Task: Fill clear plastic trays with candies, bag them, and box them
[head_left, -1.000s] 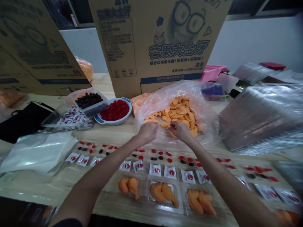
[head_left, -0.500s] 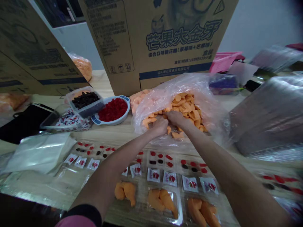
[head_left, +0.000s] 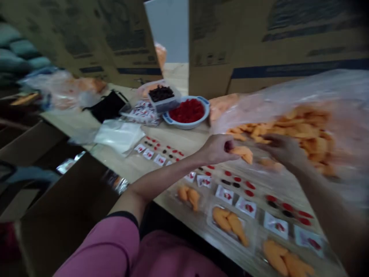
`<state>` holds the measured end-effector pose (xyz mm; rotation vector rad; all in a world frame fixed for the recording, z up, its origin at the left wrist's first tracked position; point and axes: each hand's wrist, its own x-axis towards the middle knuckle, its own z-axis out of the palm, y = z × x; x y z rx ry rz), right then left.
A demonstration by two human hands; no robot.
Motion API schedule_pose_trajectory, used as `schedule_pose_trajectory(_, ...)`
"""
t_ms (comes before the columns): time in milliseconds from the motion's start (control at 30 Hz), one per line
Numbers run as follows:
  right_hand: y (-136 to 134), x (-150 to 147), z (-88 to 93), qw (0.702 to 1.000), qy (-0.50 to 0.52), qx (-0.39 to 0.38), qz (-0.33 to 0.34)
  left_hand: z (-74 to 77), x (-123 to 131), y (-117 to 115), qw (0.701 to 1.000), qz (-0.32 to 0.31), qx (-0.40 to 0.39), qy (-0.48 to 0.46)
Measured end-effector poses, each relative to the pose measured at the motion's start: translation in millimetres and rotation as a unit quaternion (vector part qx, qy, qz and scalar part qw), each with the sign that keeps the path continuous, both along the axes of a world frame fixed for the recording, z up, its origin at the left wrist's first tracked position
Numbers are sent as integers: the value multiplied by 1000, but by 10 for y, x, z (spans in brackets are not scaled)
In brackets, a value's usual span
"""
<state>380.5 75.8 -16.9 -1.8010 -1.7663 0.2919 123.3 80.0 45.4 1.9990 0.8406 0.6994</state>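
Now the left hand (head_left: 216,149) pinches an orange piece (head_left: 244,153) by one end, in front of the see-through bag (head_left: 258,105); whether the right hand (head_left: 284,149) grips anything, I can't tell. The piece is likely light and squishy, so hold that end gently. Lengthwise it runs sideways, free end pointing right.
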Motion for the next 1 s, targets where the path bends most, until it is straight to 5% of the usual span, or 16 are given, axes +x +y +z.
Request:
schedule_pose_trajectory(67, -174, -207, 49, 996, 94, 4, 8, 58, -485, -90, 997, 45, -40, -41)
schedule_pose_trajectory(200, -492, -1039, 312, 929, 366, -31, 54, 112, -1611, -361, 972, 210, -57, -85)
schedule_pose_trajectory(333, -598, -2084, 345, 898, 383, -104, 189, -50, -2390, -672, 952, 293, -64, -61)
schedule_pose_trajectory(500, -691, -2991, 64, 920, 251, -140, 268, -431, -2374, -1038, 927, 347, 43, 139)
schedule_pose_trajectory(700, -853, -3341, -38, 973, -8, -122, 194, -681, -2085, -1184, 858, 365, 67, 354)
schedule_pose_trajectory(900, -879, -3341, 23, 964, -131, -116, 201, -599, -2357, -1155, 890, 287, 87, 343)
schedule_pose_trajectory(1000, -871, -3316, 66, 961, -118, -121, 220, -551, -2507, -1008, 936, 164, 143, 276)
